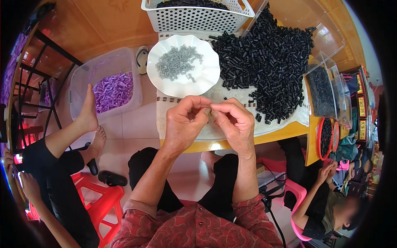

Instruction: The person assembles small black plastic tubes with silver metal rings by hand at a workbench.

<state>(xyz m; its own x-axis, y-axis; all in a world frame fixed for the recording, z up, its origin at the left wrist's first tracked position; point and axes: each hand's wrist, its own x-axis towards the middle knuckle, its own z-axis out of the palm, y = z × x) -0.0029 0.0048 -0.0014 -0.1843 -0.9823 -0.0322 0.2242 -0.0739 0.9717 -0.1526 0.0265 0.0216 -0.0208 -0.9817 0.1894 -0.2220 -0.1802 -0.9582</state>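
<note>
My left hand (186, 126) and my right hand (236, 126) meet over the near edge of the table, thumbs and forefingers pinched together tip to tip. Whatever lies between the fingertips is too small and covered to make out. Just beyond them, a white scalloped plate (209, 82) carries a heap of small clear plastic pieces (175, 62). A wide pile of small black tubular parts (264, 66) spreads over the cloth to the right of the plate. Several black parts lie loose close to my right hand.
A white perforated basket (198, 20) with black parts stands at the back. Clear containers (324, 91) and a red round tray (324, 138) are on the right. On the floor, left, are a bin of purple pieces (113, 93) and a red stool (103, 206). People sit on both sides.
</note>
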